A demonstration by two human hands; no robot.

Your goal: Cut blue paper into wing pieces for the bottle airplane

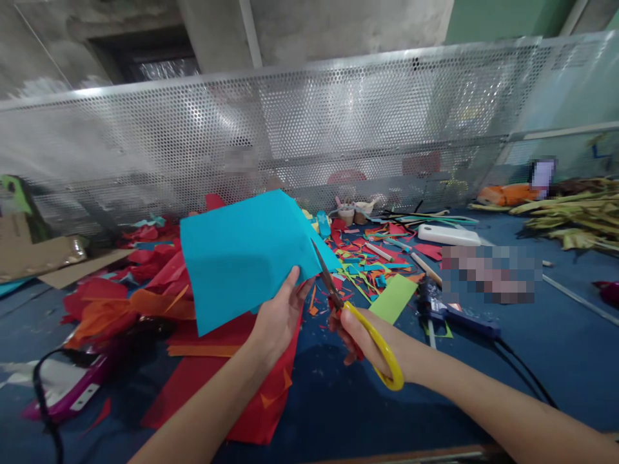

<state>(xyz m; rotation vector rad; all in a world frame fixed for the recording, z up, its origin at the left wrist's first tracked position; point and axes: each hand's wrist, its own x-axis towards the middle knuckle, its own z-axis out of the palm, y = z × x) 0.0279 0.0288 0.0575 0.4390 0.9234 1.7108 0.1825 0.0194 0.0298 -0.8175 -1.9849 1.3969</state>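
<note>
A bright blue sheet of paper (pixel 242 251) is held up off the table, folded or doubled at its right side. My left hand (pixel 282 312) pinches its lower right edge, thumb on the front face. In my right hand (pixel 360 335) is a pair of scissors (pixel 374 338) with yellow and red handles. Their blades point up and left, meeting the right part of the blue paper near my left fingertips. Red paper sheets (pixel 261 412) with orange strips lie beneath my left forearm. A light green paper piece (pixel 394 299) rests just beyond my right hand.
Colourful paper scraps (pixel 362 258) cover the middle of the blue table (pixel 348 412). A glue gun (pixel 454 316) with a cord lies at the right, near a white device (pixel 449 235). Crumpled red and orange paper (pixel 145 290) is piled left. A perforated metal screen (pixel 309 129) stands behind.
</note>
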